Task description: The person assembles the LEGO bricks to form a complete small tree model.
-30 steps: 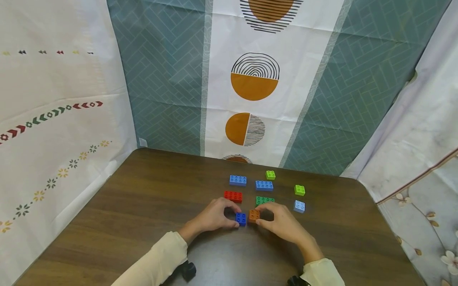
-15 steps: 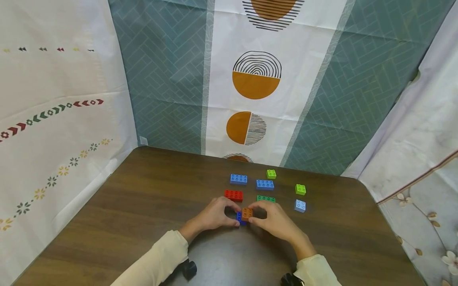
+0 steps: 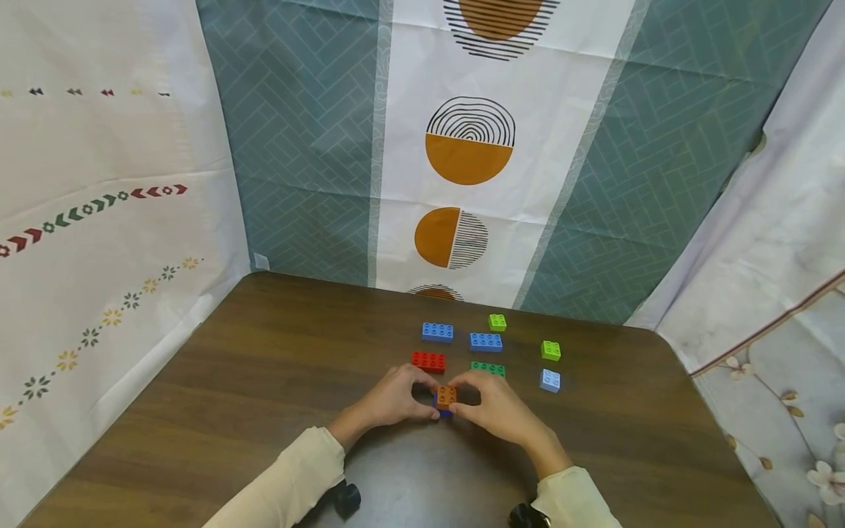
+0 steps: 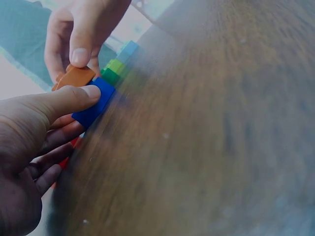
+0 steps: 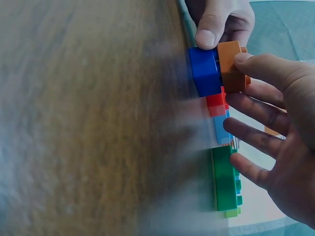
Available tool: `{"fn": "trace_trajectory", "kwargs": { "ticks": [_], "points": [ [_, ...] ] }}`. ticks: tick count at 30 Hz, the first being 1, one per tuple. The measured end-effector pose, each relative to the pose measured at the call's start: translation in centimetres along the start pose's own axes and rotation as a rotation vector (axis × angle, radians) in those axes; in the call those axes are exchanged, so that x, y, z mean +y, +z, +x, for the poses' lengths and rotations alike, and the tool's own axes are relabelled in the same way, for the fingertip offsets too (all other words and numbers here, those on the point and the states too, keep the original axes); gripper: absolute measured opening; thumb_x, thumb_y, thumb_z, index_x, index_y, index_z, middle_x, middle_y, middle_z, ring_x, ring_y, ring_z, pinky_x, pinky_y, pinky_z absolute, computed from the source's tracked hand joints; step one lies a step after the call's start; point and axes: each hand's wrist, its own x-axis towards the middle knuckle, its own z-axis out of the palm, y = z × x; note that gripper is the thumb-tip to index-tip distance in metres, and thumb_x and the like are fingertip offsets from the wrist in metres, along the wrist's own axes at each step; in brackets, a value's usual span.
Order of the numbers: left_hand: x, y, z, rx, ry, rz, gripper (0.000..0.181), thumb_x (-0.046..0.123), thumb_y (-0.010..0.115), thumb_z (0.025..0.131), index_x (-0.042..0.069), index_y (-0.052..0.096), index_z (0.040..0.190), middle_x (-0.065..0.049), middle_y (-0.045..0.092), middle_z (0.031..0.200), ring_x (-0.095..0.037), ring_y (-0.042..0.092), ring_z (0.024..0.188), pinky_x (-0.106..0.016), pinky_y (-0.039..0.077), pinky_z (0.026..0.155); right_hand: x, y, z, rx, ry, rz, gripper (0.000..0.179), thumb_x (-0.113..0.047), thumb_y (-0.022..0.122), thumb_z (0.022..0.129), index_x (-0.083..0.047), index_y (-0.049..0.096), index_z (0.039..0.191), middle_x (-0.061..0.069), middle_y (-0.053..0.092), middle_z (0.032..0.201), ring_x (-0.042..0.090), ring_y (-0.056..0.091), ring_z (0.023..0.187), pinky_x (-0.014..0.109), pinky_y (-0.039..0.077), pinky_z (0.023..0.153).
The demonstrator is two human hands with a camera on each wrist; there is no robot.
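Observation:
Between thumb and fingers, my left hand (image 3: 394, 398) pinches a dark blue toy building brick (image 5: 204, 71) that stands on the table. My right hand (image 3: 496, 408) pinches an orange brick (image 3: 446, 397) directly on top of the blue one. In the right wrist view a thin gap with studs shows between the two bricks, so whether they are fully pressed together I cannot tell. From the head view, the orange brick hides most of the blue one. The left wrist view shows my left thumb across the side of the blue brick (image 4: 96, 105).
Just behind the hands lie a red brick (image 3: 428, 362) and a green brick (image 3: 488, 368). Two blue long bricks (image 3: 438, 332) sit farther back. Toward the right are two lime bricks (image 3: 551, 350) and a light blue brick (image 3: 550, 380). Patterned cloths surround the brown table (image 3: 264, 367).
My right hand has carried the orange brick leftward, from beside the blue brick to on top of it. The left hand has kept its pinch on the blue brick in place.

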Motion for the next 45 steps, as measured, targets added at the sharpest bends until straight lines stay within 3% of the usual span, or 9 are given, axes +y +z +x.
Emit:
{"fn": "trace_trajectory", "kwargs": {
  "ticks": [7,17,27,36,45],
  "points": [
    [-0.05,0.07,0.07,-0.003,0.001,-0.002,0.041,0.041,0.089,0.079,0.018,0.078,0.112,0.009,0.077,0.114,-0.017,0.062,0.114,-0.046,0.047,0.102,0.15,0.11,0.16,-0.003,0.005,-0.012,0.031,-0.029,0.079,0.092,-0.015,0.072,0.118,-0.002,0.073,0.115,0.025,0.066,0.119,0.055,0.052,0.106],
    [0.09,-0.06,-0.02,0.084,0.082,-0.111,0.031,0.041,0.082,0.086,0.022,0.075,0.109,0.012,0.073,0.102,-0.011,0.064,0.102,-0.037,0.053,0.094,-0.02,-0.07,0.08,0.003,-0.003,-0.019,0.031,-0.032,0.079,0.092,-0.016,0.072,0.118,-0.002,0.073,0.118,0.025,0.065,0.120,0.056,0.053,0.105],
    [0.27,-0.46,-0.11,0.052,0.075,-0.165,0.025,0.036,0.082,0.088,0.022,0.076,0.108,0.012,0.076,0.102,-0.010,0.067,0.101,-0.034,0.054,0.096,-0.01,-0.01,0.13,-0.003,0.023,-0.008,0.031,-0.032,0.079,0.092,-0.018,0.072,0.119,-0.003,0.073,0.119,0.028,0.064,0.123,0.060,0.051,0.106],
    [-0.20,-0.50,-0.08,0.004,0.059,-0.217,0.022,0.032,0.082,0.089,0.021,0.076,0.106,0.007,0.077,0.102,-0.006,0.072,0.091,-0.024,0.060,0.085,0.07,0.18,0.03,-0.010,0.032,0.004,0.031,-0.031,0.079,0.092,-0.019,0.072,0.120,-0.003,0.073,0.119,0.027,0.064,0.122,0.059,0.052,0.105],
    [-0.28,-0.41,-0.16,0.000,0.053,-0.234,0.020,0.031,0.082,0.089,0.021,0.075,0.105,0.006,0.077,0.100,-0.007,0.073,0.089,-0.022,0.060,0.082,0.18,0.29,0.12,-0.010,0.023,0.021,0.030,-0.031,0.078,0.092,-0.018,0.072,0.119,-0.002,0.073,0.119,0.029,0.064,0.122,0.060,0.051,0.104]
  ]
}}
